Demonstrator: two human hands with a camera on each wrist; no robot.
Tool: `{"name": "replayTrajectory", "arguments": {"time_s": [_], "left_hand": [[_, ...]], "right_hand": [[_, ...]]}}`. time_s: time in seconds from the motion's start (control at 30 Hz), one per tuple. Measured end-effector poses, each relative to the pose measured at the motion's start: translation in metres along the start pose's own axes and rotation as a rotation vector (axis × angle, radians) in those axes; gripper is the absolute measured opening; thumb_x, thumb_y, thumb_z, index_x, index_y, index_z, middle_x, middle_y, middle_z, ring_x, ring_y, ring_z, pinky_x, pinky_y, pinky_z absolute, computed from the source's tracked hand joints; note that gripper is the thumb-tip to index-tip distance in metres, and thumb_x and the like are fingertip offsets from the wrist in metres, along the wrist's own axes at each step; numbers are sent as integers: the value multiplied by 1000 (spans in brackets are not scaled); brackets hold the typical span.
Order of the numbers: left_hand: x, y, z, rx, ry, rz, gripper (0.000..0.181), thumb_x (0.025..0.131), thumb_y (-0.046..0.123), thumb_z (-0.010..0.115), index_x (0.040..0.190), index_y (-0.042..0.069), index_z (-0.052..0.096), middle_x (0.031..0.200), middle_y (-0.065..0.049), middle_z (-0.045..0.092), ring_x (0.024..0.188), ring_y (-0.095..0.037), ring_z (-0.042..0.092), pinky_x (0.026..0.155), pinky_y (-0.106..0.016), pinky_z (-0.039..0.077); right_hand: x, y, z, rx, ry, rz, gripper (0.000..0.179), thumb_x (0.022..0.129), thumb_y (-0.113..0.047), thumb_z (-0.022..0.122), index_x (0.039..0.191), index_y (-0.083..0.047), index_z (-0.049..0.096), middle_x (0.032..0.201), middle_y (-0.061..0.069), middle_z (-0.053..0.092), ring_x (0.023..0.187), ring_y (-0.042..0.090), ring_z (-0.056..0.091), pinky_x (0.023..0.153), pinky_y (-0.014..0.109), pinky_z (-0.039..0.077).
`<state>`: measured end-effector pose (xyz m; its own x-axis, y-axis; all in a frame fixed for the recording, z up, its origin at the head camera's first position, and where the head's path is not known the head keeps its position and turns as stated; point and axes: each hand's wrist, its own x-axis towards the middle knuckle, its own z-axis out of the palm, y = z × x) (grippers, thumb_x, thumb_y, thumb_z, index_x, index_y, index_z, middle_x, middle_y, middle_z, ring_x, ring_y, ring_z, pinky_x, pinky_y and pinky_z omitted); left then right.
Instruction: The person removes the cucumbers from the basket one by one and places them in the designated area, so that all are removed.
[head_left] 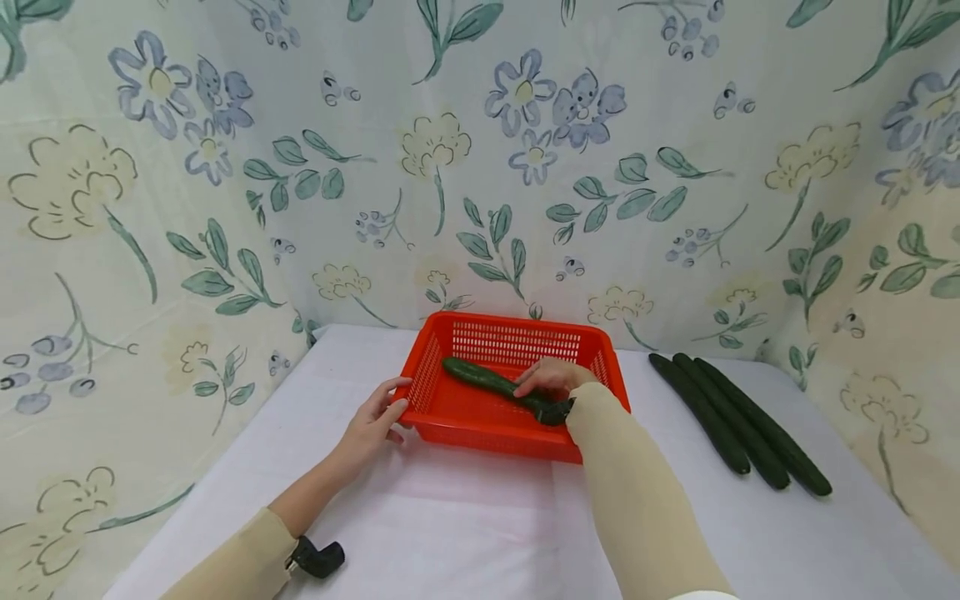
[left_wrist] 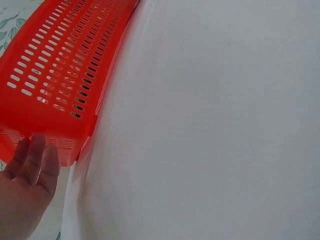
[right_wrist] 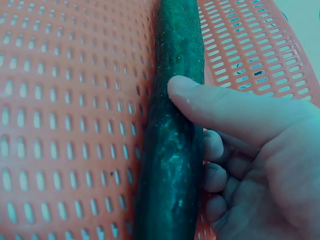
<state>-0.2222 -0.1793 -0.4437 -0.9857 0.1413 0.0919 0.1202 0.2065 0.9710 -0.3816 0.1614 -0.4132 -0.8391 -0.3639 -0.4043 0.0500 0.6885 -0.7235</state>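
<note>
A dark green cucumber [head_left: 483, 377] lies slantwise inside a red plastic basket [head_left: 480, 429] with slotted walls. My right hand [head_left: 553, 377] reaches into the basket and grips the cucumber near its right end. In the right wrist view, the thumb of the right hand [right_wrist: 260, 135] presses on top of the cucumber [right_wrist: 172, 155], while curled fingers sit along its side. At the basket's left end, my left hand [head_left: 377, 414] holds the rim. Three of its fingers [left_wrist: 34, 159] rest against the outer end wall in the left wrist view; the thumb is hidden there.
Several more cucumbers [head_left: 738, 425] lie side by side on the white tablecloth [head_left: 450, 533], right of the basket. A flowered curtain [head_left: 480, 183] hangs behind and along both sides. Dark wrist devices [head_left: 318, 558] are worn on both arms.
</note>
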Motion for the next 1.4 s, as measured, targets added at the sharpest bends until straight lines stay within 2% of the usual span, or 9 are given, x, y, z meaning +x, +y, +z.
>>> {"name": "replayTrajectory", "arguments": {"time_s": [0.07,0.2,0.33,0.6,0.8,1.03,1.27,1.4], "left_hand": [[0,-1,-1,-1,3,9,46,106,28,52,150,26,40,129,-22,54,103,-36,62,78,-35,60],[-1,-2,-2,-3,15,21,45,105,28,53,149,24,42,125,-22,54,102,-36,61,76,-35,60],[-3,-2,-1,-1,24,16,45,105,29,54,148,24,43,123,-21,55,100,-35,62,76,-36,60],[-2,-3,0,14,42,19,45,104,31,56,147,23,45,132,-20,53,98,-32,62,76,-34,60],[-1,-5,2,4,45,28,45,105,28,55,148,21,44,131,-22,53,97,-31,61,74,-33,60],[-2,-3,7,4,50,27,44,105,29,55,147,21,46,131,-22,53,99,-32,61,75,-35,60],[-2,0,6,8,68,37,41,105,28,54,145,22,47,125,-21,56,97,-29,61,75,-34,60],[-2,1,5,6,72,37,40,106,28,53,145,22,47,129,-21,55,98,-28,62,76,-34,60]], "right_hand": [[1,0,0,3,-1,9,45,81,-32,82,123,-17,74,141,9,60,128,29,51,109,53,43],[1,-2,1,-46,-5,-23,45,84,-31,79,126,-15,72,140,9,61,126,29,54,110,52,42],[-1,-4,2,-9,-14,-4,43,86,-29,77,126,-14,72,139,9,62,125,28,54,110,52,42],[-2,-4,4,21,-14,23,44,84,-29,80,125,-15,73,137,9,62,125,28,52,109,51,43],[2,-1,5,-31,-40,10,48,84,-26,80,129,-14,70,135,9,62,123,29,51,108,51,43],[-3,5,2,-1,-15,39,46,84,-28,79,128,-17,71,135,10,62,123,29,52,107,52,43],[-4,3,4,-6,14,-10,45,83,-32,80,125,-17,73,132,8,64,121,27,53,104,46,48],[-3,2,6,-11,26,-10,45,81,-33,82,123,-18,74,132,7,65,121,27,53,105,46,47]]}}
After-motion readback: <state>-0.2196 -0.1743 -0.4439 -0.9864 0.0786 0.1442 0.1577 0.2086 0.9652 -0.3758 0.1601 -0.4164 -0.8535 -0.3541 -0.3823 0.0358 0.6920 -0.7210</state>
